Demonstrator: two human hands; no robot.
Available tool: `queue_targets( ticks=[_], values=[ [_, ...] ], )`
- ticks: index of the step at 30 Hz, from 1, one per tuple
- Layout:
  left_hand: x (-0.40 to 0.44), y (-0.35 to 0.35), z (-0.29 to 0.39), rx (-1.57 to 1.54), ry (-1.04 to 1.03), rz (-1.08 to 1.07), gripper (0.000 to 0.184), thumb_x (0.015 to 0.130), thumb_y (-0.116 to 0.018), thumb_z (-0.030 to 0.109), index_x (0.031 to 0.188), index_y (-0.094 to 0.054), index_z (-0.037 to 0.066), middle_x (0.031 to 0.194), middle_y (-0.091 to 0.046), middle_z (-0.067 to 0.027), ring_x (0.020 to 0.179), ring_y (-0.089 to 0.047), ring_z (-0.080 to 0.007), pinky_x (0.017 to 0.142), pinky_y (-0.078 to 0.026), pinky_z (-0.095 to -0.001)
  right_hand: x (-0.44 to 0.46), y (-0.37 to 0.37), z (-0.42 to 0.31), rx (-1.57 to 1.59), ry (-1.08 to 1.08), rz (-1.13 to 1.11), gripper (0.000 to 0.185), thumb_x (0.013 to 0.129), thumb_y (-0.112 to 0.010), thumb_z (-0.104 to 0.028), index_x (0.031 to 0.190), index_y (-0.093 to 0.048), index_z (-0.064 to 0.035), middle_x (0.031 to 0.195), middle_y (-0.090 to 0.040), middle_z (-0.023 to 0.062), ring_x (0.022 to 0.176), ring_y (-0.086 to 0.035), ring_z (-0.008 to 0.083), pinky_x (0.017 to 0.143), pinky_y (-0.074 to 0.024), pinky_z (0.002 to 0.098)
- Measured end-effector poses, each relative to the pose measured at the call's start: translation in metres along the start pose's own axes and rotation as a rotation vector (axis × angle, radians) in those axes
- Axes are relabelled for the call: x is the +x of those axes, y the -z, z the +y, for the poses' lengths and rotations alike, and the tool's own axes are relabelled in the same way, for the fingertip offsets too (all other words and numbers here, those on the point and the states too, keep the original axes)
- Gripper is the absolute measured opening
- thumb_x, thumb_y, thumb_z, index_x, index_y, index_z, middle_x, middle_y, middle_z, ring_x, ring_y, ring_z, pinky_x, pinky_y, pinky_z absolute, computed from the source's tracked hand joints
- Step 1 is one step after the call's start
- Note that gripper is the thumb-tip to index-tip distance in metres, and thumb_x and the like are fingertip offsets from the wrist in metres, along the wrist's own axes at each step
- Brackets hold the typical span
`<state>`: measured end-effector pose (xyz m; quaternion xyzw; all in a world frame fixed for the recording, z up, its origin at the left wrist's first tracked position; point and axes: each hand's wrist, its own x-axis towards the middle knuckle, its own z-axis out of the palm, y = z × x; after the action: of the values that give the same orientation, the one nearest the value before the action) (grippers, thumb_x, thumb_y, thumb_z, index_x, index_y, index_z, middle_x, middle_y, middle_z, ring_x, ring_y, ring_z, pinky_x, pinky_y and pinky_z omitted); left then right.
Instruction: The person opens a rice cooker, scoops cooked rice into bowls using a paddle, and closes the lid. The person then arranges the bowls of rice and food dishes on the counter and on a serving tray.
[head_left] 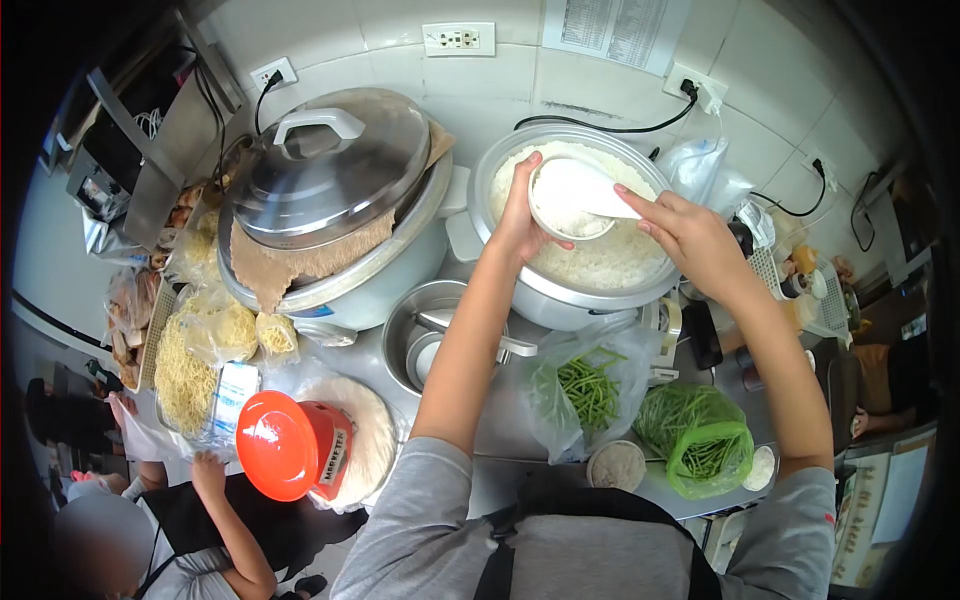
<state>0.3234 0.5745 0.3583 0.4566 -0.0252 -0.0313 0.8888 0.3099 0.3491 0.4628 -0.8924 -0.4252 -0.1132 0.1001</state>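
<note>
My left hand grips a small white bowl from its left side, and cooked rice lies in the bowl. In my right hand is a white rice paddle, its blade lying over the top of the bowl. Both hands are above a large open rice cooker filled with white rice.
To the left stands a second large cooker with a metal lid over brown cloth. A metal pot, an orange-red container, yellow noodles and bagged green vegetables crowd the counter. Another person is at lower left.
</note>
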Motion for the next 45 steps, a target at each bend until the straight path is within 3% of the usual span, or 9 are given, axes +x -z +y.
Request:
queue_targets(
  ticks=[4, 9, 12, 18, 28, 31, 38, 41, 45],
  values=[
    [-0.004, 0.0, 0.001, -0.068, -0.028, -0.005, 0.069, 0.087, -0.031, 0.064, 0.125, -0.053, 0.011, 0.105, -0.066, -0.0113, 0.086, -0.068, -0.0247, 0.041, -0.052, -0.0376, -0.009, -0.021, 0.01, 0.354, -0.032, 0.237, 0.043, 0.095, -0.053, -0.021, 0.137, -0.048, -0.028, 0.085, -0.055, 0.0145, 0.073, -0.059, 0.0331, 0.069, -0.049, 0.0423],
    [-0.004, -0.001, 0.002, -0.055, -0.049, 0.079, 0.071, 0.086, -0.03, 0.065, 0.125, -0.052, 0.01, 0.108, -0.065, -0.0122, 0.093, -0.067, -0.0269, 0.05, -0.055, -0.0401, -0.017, -0.053, -0.034, 0.088, -0.25, 0.124, 0.045, 0.097, -0.047, -0.02, 0.142, -0.041, -0.0248, 0.091, -0.057, 0.0168, 0.081, -0.061, 0.0346, 0.076, -0.0479, 0.0431],
    [-0.003, 0.003, 0.0, -0.073, -0.059, 0.071, 0.071, 0.087, -0.03, 0.064, 0.126, -0.052, 0.009, 0.11, -0.065, -0.0128, 0.096, -0.066, -0.0279, 0.055, -0.057, -0.0424, -0.013, -0.056, -0.044, 0.257, -0.284, 0.127, 0.044, 0.096, -0.05, -0.02, 0.14, -0.045, -0.0245, 0.092, -0.057, 0.0164, 0.081, -0.061, 0.0349, 0.076, -0.0479, 0.0439],
    [0.001, 0.003, -0.005, -0.104, -0.098, 0.101, 0.073, 0.087, -0.029, 0.065, 0.126, -0.051, 0.008, 0.109, -0.065, -0.0138, 0.092, -0.068, -0.0285, 0.055, -0.059, -0.0421, -0.005, -0.039, -0.024, 0.232, 0.012, 0.27, 0.044, 0.09, -0.059, -0.016, 0.132, -0.055, -0.0278, 0.085, -0.055, 0.0101, 0.071, -0.06, 0.0285, 0.065, -0.0496, 0.0392],
    [0.005, 0.007, -0.002, -0.042, -0.001, 0.062, 0.073, 0.086, -0.031, 0.068, 0.125, -0.051, 0.01, 0.108, -0.065, -0.0126, 0.09, -0.068, -0.0269, 0.05, -0.058, -0.041, 0.002, -0.032, -0.022, 0.164, -0.053, 0.158, 0.041, 0.092, -0.058, -0.02, 0.131, -0.056, -0.0297, 0.071, -0.05, 0.0098, 0.064, -0.055, 0.0235, 0.066, -0.0468, 0.0377],
    [0.002, 0.005, -0.002, -0.059, -0.014, 0.056, 0.072, 0.086, -0.032, 0.067, 0.126, -0.051, 0.01, 0.109, -0.065, -0.0129, 0.09, -0.068, -0.0268, 0.049, -0.057, -0.0412, -0.002, 0.01, -0.038, 0.606, -0.389, -0.058, 0.038, 0.095, -0.053, -0.025, 0.133, -0.054, -0.0254, 0.062, -0.041, 0.0083, 0.063, -0.051, 0.0151, 0.064, -0.0451, 0.0335],
    [-0.005, 0.008, 0.001, -0.116, 0.029, -0.029, 0.07, 0.086, -0.031, 0.068, 0.125, -0.053, 0.014, 0.11, -0.065, -0.0107, 0.091, -0.067, -0.0285, 0.048, -0.053, -0.0443, -0.01, 0.033, -0.054, 0.722, -0.444, -0.225, 0.041, 0.099, -0.044, -0.029, 0.139, -0.049, -0.0207, 0.059, -0.044, -0.0025, 0.041, -0.039, 0.0067, 0.038, -0.0396, 0.0248],
    [-0.04, 0.001, 0.009, -0.232, -0.069, -0.007, 0.069, 0.087, -0.029, 0.068, 0.123, -0.054, 0.015, 0.106, -0.065, -0.01, 0.088, -0.066, -0.0287, 0.046, -0.05, -0.0436, -0.034, 0.059, -0.06, 1.083, -0.452, -0.03, 0.046, 0.099, -0.043, -0.028, 0.142, -0.042, -0.0155, 0.061, -0.048, -0.001, 0.042, -0.044, 0.0069, 0.039, -0.0442, 0.0248],
    [-0.154, 0.014, 0.018, -0.303, -0.085, 0.143, 0.069, 0.086, -0.03, 0.068, 0.123, -0.054, 0.015, 0.103, -0.066, -0.0109, 0.083, -0.066, -0.0288, 0.042, -0.047, -0.0416, -0.041, 0.056, -0.07, 1.168, -0.372, -0.206, 0.047, 0.099, -0.041, -0.025, 0.143, -0.04, -0.0108, 0.066, -0.055, 0.0014, 0.041, -0.046, 0.0084, 0.039, -0.0457, 0.0249]
  ],
)
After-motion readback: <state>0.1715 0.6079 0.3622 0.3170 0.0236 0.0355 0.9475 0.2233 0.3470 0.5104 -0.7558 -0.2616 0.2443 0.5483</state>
